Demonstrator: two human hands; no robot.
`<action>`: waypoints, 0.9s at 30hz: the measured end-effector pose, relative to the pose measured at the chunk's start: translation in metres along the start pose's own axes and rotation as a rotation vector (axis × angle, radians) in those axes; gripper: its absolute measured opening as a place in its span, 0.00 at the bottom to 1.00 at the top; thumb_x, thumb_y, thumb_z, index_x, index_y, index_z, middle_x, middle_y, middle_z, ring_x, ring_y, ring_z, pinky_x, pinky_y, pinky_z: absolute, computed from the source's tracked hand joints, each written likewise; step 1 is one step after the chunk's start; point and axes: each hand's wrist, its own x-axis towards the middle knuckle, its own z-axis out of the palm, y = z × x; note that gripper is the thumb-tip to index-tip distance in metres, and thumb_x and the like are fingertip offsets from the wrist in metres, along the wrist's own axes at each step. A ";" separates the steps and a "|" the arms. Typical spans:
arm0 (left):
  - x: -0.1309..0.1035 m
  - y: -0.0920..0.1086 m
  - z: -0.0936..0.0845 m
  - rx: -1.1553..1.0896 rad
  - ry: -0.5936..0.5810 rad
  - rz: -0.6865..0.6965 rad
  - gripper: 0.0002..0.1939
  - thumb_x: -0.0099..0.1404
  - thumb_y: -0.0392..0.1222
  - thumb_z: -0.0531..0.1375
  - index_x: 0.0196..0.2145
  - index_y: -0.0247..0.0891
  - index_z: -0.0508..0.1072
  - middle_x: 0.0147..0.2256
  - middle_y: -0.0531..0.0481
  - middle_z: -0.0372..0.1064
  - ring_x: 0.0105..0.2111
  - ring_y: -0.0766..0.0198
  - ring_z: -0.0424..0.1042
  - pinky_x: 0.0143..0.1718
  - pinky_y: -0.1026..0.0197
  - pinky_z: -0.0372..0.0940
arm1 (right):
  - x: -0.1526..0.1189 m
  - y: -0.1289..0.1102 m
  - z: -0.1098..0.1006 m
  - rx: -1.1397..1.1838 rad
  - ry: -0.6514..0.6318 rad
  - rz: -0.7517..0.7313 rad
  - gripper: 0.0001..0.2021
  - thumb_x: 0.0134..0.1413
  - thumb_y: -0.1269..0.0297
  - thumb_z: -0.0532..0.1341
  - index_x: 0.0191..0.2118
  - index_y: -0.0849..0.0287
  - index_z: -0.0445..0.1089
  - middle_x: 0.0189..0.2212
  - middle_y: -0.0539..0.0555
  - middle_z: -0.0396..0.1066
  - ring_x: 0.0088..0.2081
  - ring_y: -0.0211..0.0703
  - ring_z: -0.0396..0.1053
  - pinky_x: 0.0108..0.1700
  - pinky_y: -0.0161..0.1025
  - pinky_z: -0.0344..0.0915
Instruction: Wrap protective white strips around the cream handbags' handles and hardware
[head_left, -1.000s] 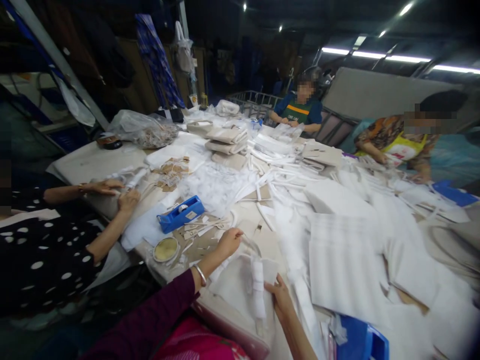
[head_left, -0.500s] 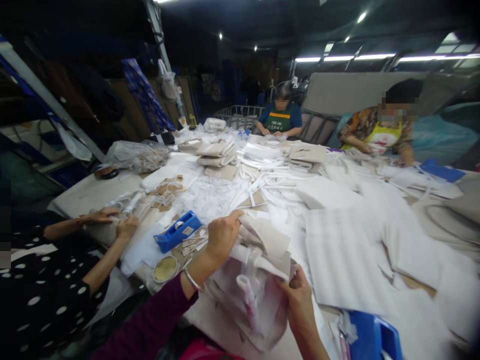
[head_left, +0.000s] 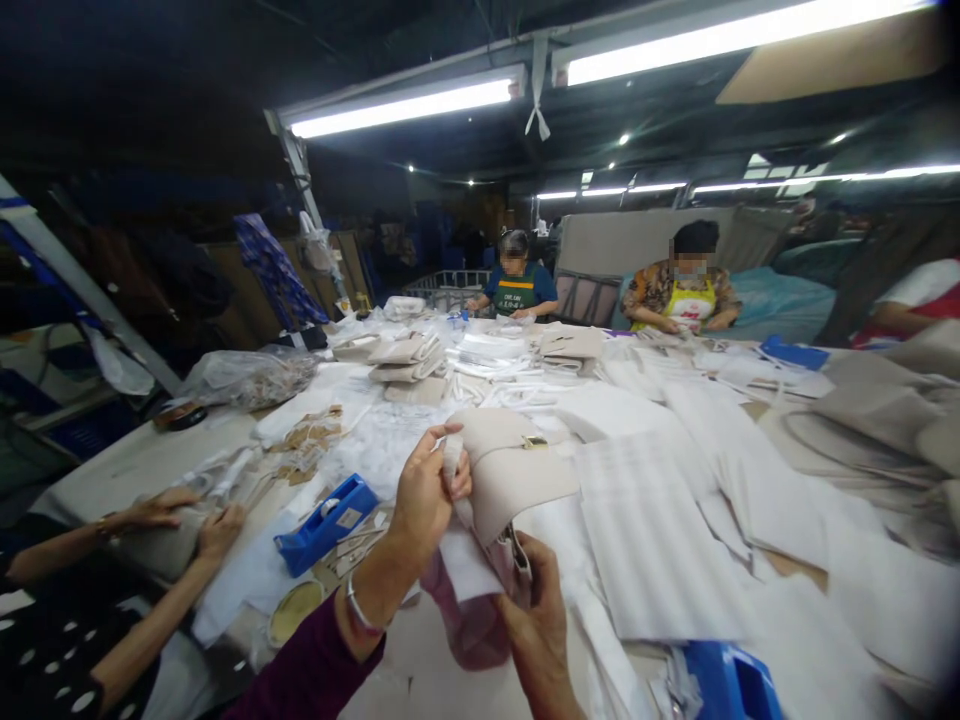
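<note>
Both my hands hold a beige handbag (head_left: 517,475) tilted above the table, its smooth flap with a gold clasp facing up. Fingers of my left hand (head_left: 429,492) are closed around the bag's left side, where a pale strip shows. Lower down, my right hand (head_left: 538,615) grips the bag by its edge under the flap, the thumb across the front. A white sheet (head_left: 466,560) pokes out between my hands. Beneath it hangs a pinkish, blurred part (head_left: 474,632); whether it belongs to the bag I cannot tell.
A blue tape dispenser (head_left: 326,525) and a round tin (head_left: 295,612) lie left; another blue dispenser (head_left: 731,680) is at lower right. White foam sheets (head_left: 660,530) cover the right side. A co-worker's hands (head_left: 191,520) work at left; two people sit across the table.
The bag has turned so its flap and gold clasp now face up; the clear plastic and papers over it no longer show. My right hand has shifted left. The view has tilted up.
</note>
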 end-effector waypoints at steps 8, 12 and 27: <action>-0.010 -0.014 -0.018 0.012 0.063 -0.103 0.14 0.59 0.36 0.53 0.45 0.37 0.64 0.19 0.59 0.56 0.12 0.76 0.47 0.14 0.72 0.40 | 0.028 -0.003 -0.054 0.758 -0.269 0.516 0.16 0.48 0.53 0.63 0.40 0.58 0.70 0.46 0.58 0.71 0.52 0.49 0.66 0.57 0.46 0.60; -0.017 -0.016 -0.029 -0.002 -0.004 -0.196 0.14 0.64 0.45 0.55 0.46 0.37 0.65 0.18 0.61 0.52 0.12 0.77 0.44 0.13 0.73 0.39 | 0.040 0.004 -0.063 0.820 -0.181 0.721 0.14 0.53 0.56 0.63 0.41 0.61 0.72 0.43 0.57 0.74 0.48 0.44 0.70 0.52 0.39 0.66; -0.038 -0.036 -0.021 -0.342 -0.371 -0.468 0.25 0.63 0.43 0.59 0.56 0.36 0.62 0.17 0.62 0.41 0.14 0.76 0.35 0.12 0.73 0.37 | 0.000 -0.095 -0.081 0.665 0.128 0.807 0.19 0.35 0.70 0.69 0.40 0.63 0.75 0.35 0.57 0.77 0.40 0.56 0.73 0.46 0.50 0.70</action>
